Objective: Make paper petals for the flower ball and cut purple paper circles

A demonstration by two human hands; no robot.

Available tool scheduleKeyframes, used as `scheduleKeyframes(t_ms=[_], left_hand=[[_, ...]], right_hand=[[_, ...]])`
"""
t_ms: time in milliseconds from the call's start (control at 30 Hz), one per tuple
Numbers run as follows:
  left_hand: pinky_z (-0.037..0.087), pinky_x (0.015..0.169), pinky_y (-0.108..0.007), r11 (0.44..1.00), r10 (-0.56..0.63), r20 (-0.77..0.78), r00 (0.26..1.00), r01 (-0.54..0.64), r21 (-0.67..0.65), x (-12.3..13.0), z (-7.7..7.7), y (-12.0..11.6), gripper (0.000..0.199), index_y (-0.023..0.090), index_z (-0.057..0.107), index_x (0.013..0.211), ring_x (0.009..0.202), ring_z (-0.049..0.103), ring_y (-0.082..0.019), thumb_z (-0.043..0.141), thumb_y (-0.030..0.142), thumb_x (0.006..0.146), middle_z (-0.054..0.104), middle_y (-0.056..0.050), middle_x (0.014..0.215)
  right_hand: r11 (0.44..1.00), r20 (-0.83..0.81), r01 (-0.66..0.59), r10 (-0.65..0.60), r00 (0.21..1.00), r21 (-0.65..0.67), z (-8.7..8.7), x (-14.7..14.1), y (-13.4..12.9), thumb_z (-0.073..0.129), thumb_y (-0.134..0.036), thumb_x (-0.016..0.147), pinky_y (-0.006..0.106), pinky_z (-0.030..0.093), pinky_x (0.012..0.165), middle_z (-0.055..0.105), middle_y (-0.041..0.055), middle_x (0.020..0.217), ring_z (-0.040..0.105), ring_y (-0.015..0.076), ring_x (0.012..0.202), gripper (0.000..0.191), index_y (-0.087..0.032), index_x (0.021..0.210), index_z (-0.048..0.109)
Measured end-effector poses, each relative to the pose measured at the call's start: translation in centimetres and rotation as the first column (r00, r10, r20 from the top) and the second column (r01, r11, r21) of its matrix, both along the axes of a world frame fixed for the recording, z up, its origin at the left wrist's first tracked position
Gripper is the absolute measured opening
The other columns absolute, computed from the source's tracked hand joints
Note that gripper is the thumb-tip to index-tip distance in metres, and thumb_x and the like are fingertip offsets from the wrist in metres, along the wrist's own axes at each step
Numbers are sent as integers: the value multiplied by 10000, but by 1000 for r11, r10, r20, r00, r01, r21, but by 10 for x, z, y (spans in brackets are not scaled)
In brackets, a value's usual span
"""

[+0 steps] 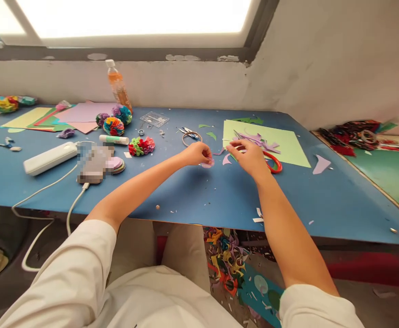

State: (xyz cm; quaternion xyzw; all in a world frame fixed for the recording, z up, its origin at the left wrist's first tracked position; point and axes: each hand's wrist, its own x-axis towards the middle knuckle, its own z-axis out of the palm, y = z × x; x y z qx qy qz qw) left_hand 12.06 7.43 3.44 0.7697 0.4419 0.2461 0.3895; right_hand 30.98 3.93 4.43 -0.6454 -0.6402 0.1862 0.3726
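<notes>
My left hand (pixel 196 154) is closed, fingertips pinching a small lilac-pink paper piece (pixel 207 163) just above the blue tabletop. To its right, my right hand (pixel 250 156) has loosely bent fingers, slightly apart, with nothing plainly held in them. A lilac paper scrap (pixel 226 159) lies by those fingertips. Scissors with red-orange handles (pixel 276 164) lie partly hidden behind my right hand. More lilac offcuts (pixel 263 142) rest on the light green paper sheet (pixel 293 148) beyond it. Behind my left hand is a brown ring, perhaps a tape roll (pixel 184 139).
On the left are a glue stick (pixel 114 140), ruffled paper balls (pixel 113 126), a white power bank (pixel 51 158), a stack of paper discs (pixel 118 165) and a cable. A drink bottle (pixel 118 86) stands at the back. Paper scraps (pixel 225 255) litter the floor below the table edge.
</notes>
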Motion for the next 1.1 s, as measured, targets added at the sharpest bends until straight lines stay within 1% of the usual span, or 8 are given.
scheduleKeyframes(t_ms=[67, 133, 267, 367, 567, 733, 867, 1100], left_hand=[[481, 667, -244, 999, 44, 118, 992, -43, -14, -20, 6, -10, 64, 138, 636, 753, 669, 612, -108, 689, 154, 720, 684, -26, 744], [497, 695, -250, 995, 100, 244, 965, -89, -55, -45, 13, -23, 138, 139, 636, 874, 730, 636, -103, 664, 238, 783, 707, -58, 872], [505, 725, -267, 955, 233, 505, 831, -97, -282, -99, 22, -49, 230, 154, 663, 879, 810, 652, -121, 744, 276, 702, 707, -58, 918], [501, 708, -257, 939, 281, 564, 777, -100, -330, -132, 23, -58, 269, 161, 672, 847, 809, 653, -124, 783, 303, 648, 702, -34, 868], [496, 640, -241, 965, 262, 634, 728, -219, -147, -178, 13, -51, 359, 144, 621, 811, 734, 644, -119, 825, 344, 594, 686, -16, 801], [515, 652, -239, 965, 181, 666, 723, -260, 21, -202, -8, -37, 414, 147, 584, 733, 669, 624, -92, 838, 440, 587, 639, 23, 724], [526, 687, -232, 937, 186, 644, 742, -331, 111, -214, -22, -28, 301, 160, 640, 776, 708, 637, -96, 762, 428, 713, 677, 5, 765], [543, 708, -218, 886, 193, 494, 847, -367, 283, -225, -24, -27, 101, 161, 628, 775, 707, 653, -98, 663, 237, 831, 691, 3, 767]], right_hand=[[974, -96, -215, 208, 973, -71, 3, -26, -7, 714, -488, 688, 383, 521, 728, 708, 80, 884, 638, 215, 787, 393, -184, 936, 702], [923, -198, -374, 351, 915, -90, 7, -50, -14, 750, -523, 645, 357, 529, 685, 707, 55, 794, 636, 187, 712, 414, -188, 884, 711], [874, -369, -485, 449, 814, -6, 12, -95, -22, 714, -555, 690, 334, 539, 708, 704, 42, 827, 629, 148, 709, 401, -195, 865, 694], [851, -459, -523, 482, 746, 42, 13, -126, -20, 700, -534, 714, 306, 542, 694, 691, 20, 802, 622, 129, 701, 355, -201, 837, 680], [788, -528, -613, 546, 650, 61, 11, -187, -8, 753, -508, 676, 285, 541, 636, 700, 16, 817, 636, 129, 681, 365, -203, 857, 668], [800, -546, -594, 536, 644, 86, -4, -224, 10, 766, -517, 665, 282, 549, 588, 685, 8, 727, 649, 146, 669, 357, -200, 804, 681], [818, -572, -571, 504, 648, 74, -17, -236, 22, 759, -513, 682, 301, 582, 606, 689, 4, 752, 665, 154, 692, 334, -211, 800, 680], [836, -645, -537, 473, 600, 114, -34, -241, 23, 776, -473, 696, 323, 617, 672, 726, -11, 790, 698, 166, 732, 265, -254, 816, 689]])
